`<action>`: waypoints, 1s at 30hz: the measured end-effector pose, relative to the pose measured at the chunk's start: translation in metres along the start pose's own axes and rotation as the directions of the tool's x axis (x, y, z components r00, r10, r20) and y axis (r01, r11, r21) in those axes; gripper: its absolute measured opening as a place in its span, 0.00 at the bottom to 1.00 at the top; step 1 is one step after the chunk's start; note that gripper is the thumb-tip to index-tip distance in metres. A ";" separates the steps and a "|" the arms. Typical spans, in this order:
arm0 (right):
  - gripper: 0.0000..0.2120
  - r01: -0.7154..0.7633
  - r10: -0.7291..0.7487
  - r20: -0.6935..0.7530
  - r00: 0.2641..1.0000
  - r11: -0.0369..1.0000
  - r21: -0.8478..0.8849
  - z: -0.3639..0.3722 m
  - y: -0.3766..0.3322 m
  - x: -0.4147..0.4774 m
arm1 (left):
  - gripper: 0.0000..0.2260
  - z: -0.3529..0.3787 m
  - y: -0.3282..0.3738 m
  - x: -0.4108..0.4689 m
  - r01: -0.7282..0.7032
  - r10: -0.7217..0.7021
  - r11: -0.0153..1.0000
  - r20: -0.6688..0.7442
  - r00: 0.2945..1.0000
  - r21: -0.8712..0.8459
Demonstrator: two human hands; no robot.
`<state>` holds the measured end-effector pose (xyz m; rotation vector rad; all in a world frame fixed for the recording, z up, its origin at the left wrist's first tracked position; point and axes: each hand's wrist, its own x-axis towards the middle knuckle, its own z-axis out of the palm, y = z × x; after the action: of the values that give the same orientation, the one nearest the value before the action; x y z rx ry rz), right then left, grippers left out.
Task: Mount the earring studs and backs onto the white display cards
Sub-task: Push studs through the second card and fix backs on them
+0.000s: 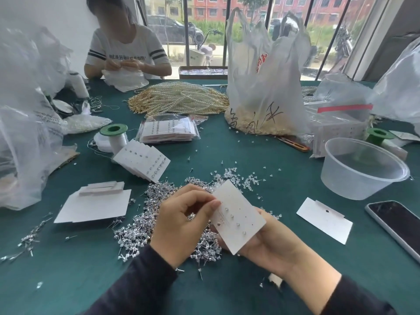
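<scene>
**Item:** white display card [238, 214], several studs seated, held over the stud pile [136, 226].
**Grip:** left hand [181, 223] fingers pinched the card's left edge. The right hand [270, 244] gripped it from beneath.
**Handling (judged):** light, thin, bendable. Hold by the edges and support behind the holes. Studs tiny, slippery, sharp-posted.
**Surroundings:** clear backs [241, 178] just beyond the card. Tub [363, 169] and phone [395, 226] lay well right of the card, with open counter [261, 151] beyond.

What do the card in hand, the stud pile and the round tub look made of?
The card is matte white, stiff and flat: paperboard or thin plastic. The stud pile glints silvery, likely metal posts with clear stones. The tub has cloudy see-through walls: plastic.
</scene>
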<state>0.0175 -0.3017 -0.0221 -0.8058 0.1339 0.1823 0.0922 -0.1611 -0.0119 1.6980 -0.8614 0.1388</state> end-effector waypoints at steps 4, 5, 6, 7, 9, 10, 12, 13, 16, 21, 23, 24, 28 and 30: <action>0.13 -0.002 0.000 -0.029 1.000 0.999 -0.048 -0.002 0.001 0.000 | 0.01 0.001 -0.002 0.000 0.098 -0.098 0.991 0.005 0.995 -0.087; 0.13 -0.001 -0.001 -0.033 0.999 0.998 -0.061 -0.002 0.001 0.000 | 0.01 0.001 -0.002 0.000 0.112 -0.112 0.989 0.011 0.994 -0.093; 0.13 0.000 -0.003 -0.038 0.999 0.997 -0.075 -0.002 0.000 0.000 | 0.01 0.001 -0.002 0.001 0.123 -0.121 0.988 0.019 0.992 -0.095; 0.13 -0.001 -0.002 -0.043 0.999 0.996 -0.088 -0.002 0.000 -0.001 | 0.02 0.001 -0.002 0.001 0.132 -0.129 0.986 0.029 0.991 -0.099; 0.12 0.003 -0.008 -0.044 0.999 0.994 -0.108 -0.002 -0.001 -0.001 | 0.04 0.000 -0.003 0.001 0.141 -0.137 0.986 0.046 0.989 -0.090; 0.12 0.007 -0.012 -0.039 0.999 0.993 -0.115 -0.003 -0.001 -0.001 | 0.05 0.000 -0.003 0.000 0.143 -0.140 0.986 0.051 0.989 -0.080; 0.12 0.015 -0.019 -0.028 0.999 0.993 -0.121 -0.005 -0.001 0.000 | 0.04 0.001 -0.004 0.000 0.141 -0.139 0.989 0.045 0.989 -0.054; 0.12 0.019 -0.022 -0.024 0.999 0.992 -0.124 -0.006 -0.001 0.000 | 0.03 0.001 -0.005 0.000 0.142 -0.141 0.989 0.033 0.989 -0.045; 0.11 0.031 -0.035 -0.027 0.999 0.990 -0.134 -0.008 -0.001 0.001 | 0.03 0.003 -0.006 -0.001 0.159 -0.159 0.986 -0.001 0.987 -0.049; 0.10 0.024 -0.030 -0.035 0.999 0.985 -0.172 -0.010 0.000 0.001 | 0.04 0.004 -0.005 -0.001 0.115 -0.115 0.993 0.002 0.993 -0.005; 0.10 0.028 -0.037 -0.043 0.998 0.981 -0.192 -0.010 0.000 0.001 | 0.04 0.003 -0.004 -0.002 0.106 -0.106 0.994 -0.003 0.994 0.026; 0.11 0.030 -0.041 -0.052 0.998 0.979 -0.202 -0.009 0.000 0.001 | 0.03 0.003 -0.003 -0.001 0.101 -0.101 0.994 -0.004 0.995 0.041; 0.10 0.084 -0.128 -0.137 0.982 0.953 -0.291 -0.006 0.001 0.000 | 0.04 0.004 -0.003 -0.002 -0.015 0.013 0.990 0.016 1.000 0.143; 0.09 0.141 -0.206 -0.160 0.966 0.929 -0.343 -0.003 0.002 -0.001 | 0.05 0.006 -0.002 -0.004 -0.083 0.079 0.981 0.033 0.996 0.177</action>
<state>0.0158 -0.3023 -0.0257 -1.1651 0.2175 -0.0459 0.0887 -0.1643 -0.0179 1.8349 -0.9614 0.2567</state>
